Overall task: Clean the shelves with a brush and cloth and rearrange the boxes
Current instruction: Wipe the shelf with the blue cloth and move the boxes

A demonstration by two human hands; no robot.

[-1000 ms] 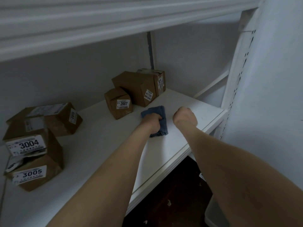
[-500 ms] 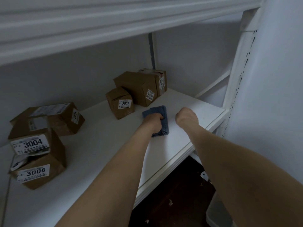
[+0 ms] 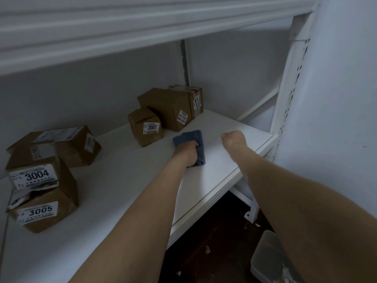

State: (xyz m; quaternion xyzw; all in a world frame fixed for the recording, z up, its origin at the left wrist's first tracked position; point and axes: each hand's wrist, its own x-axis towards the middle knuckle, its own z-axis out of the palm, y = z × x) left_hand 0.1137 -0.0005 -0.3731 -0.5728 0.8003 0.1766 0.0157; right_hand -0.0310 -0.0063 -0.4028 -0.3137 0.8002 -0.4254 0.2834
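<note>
Near left: box 3005 (image 3: pixel 40 213) with box 3004 (image 3: pixel 34 176) perched crooked on top. Swing your forearm wide and stack likely tips.
Shelf (image 3: pixel 214 193) front edge right under your arms. Dust dragged back probably drops to floor.
Mid-shelf: your left hand (image 3: pixel 188 153) clamped on blue cloth (image 3: pixel 191 136), cloth pressed on shelf.
Right hand (image 3: pixel 233 138) just beside, balled in fist, nothing seen inside.
Ahead: box 2007 (image 3: pixel 145 127) just beyond cloth. Push stroke forward and you may shove it into bigger box (image 3: pixel 167 107) behind.
</note>
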